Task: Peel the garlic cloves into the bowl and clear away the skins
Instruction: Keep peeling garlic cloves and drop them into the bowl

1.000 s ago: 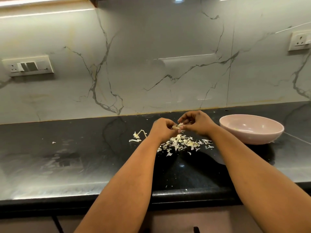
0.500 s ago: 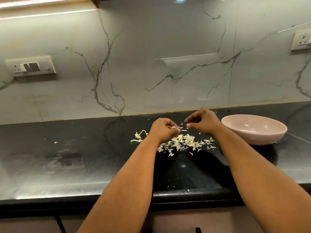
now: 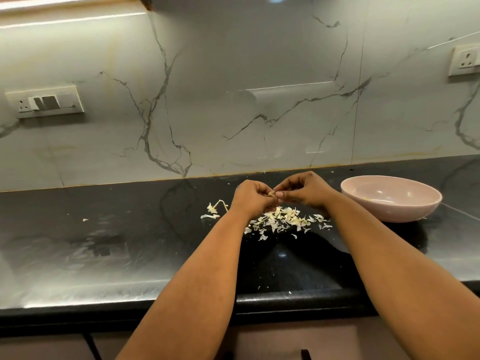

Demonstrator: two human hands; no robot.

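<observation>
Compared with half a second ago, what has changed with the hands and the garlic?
The right hand moved back toward the left hand; both now pinch the garlic clove between them, above the pile of skins. The pile, the pink bowl and the countertop stayed as they were.

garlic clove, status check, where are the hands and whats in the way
Left hand and right hand both pinch the garlic clove above the counter. Skins piled beneath them. Bowl to the right, path clear.
</observation>
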